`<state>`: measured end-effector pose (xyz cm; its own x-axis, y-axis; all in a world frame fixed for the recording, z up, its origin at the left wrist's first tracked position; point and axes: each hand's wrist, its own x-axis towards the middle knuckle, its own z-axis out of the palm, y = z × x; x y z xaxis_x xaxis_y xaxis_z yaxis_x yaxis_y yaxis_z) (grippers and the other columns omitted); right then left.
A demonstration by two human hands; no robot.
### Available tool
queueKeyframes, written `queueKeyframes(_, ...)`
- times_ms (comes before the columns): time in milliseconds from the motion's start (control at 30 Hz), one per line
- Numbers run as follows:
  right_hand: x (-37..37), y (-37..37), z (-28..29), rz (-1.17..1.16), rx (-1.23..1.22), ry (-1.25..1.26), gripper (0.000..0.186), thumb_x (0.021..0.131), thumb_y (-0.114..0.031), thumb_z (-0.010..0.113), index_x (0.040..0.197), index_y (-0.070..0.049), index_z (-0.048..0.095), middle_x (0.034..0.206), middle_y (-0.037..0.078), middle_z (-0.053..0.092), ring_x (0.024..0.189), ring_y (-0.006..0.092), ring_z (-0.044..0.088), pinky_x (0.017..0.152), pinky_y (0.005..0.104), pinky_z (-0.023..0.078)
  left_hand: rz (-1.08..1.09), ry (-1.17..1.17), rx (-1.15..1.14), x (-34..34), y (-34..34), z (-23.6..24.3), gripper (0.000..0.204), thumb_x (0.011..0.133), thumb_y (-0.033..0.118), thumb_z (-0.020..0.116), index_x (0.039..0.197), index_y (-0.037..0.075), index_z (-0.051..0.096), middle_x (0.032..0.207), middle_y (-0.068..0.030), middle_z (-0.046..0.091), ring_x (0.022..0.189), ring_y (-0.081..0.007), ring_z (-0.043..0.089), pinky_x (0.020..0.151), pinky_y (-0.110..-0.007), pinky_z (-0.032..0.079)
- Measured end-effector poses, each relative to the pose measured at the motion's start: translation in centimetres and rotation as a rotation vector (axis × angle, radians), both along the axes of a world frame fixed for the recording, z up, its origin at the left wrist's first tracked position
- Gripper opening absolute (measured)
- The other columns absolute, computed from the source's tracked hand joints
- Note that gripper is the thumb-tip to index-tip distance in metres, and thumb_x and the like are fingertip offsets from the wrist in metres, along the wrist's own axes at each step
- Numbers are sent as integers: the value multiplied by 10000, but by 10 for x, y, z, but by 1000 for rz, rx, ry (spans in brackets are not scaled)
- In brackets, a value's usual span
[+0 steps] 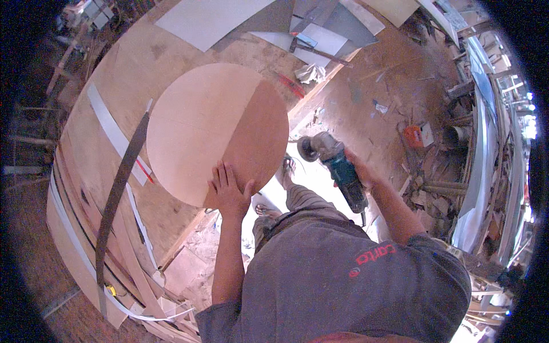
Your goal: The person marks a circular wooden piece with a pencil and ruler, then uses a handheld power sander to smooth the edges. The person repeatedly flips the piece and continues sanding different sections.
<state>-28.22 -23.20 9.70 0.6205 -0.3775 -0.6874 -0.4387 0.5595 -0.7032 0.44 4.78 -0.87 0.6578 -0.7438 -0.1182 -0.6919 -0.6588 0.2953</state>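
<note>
A round wooden disc (206, 120) lies on the workbench, its near right edge reaching past the bench edge. My left hand (229, 188) rests flat on the disc near its close edge, fingers spread. To the right of the disc, in the air, my right hand (359, 168) is wrapped round a teal and black angle grinder (341, 170). The grinder's round head points toward the disc and stands apart from it. A dark cord hangs from the grinder's rear end. Some of my right fingers are hidden behind the tool body.
The wooden workbench (171, 226) carries a hammer (323, 51), white sheets (211, 20), crumpled paper (310, 73) and a long dark strip (123, 177). A yellow tape measure (111, 290) lies among strips at lower left. An orange box (413, 137) and scraps litter the floor at right.
</note>
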Motion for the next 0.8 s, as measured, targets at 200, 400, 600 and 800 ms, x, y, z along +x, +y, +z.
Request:
queueKeyframes(200,-11,-5,13,-219,-40,-167,807,1021,-752,433,1328,-26,608,1015,177,737,817,291,765,731,436,634,8,64,-130,-11,44,7,1008,957,595,652,1653,-24,267,1749,-225,197,1628,-407,141,1297,-599,138)
queueKeyframes(400,-12,-52,19,-274,-85,-377,806,897,-623,721,1405,-30,521,1088,167,706,885,297,747,796,443,628,183,49,-396,-33,-4,49,729,951,476,741,1441,-38,576,1487,-268,557,1398,-453,512,1179,-564,374)
queueKeyframes(600,68,-140,24,-206,73,-716,677,749,-274,832,1339,-60,578,1146,147,690,1008,304,709,892,485,615,-119,608,-465,-40,-145,107,585,929,449,805,1228,-44,705,1124,-228,751,1067,-354,729,938,-455,574)
queueKeyframes(800,176,-201,9,-2,365,-887,663,745,-314,818,1292,-83,524,1101,82,554,1144,279,579,1027,501,509,-87,1490,-438,-30,-286,103,550,877,415,863,1180,-14,700,1043,-124,743,931,-248,730,905,-411,587)
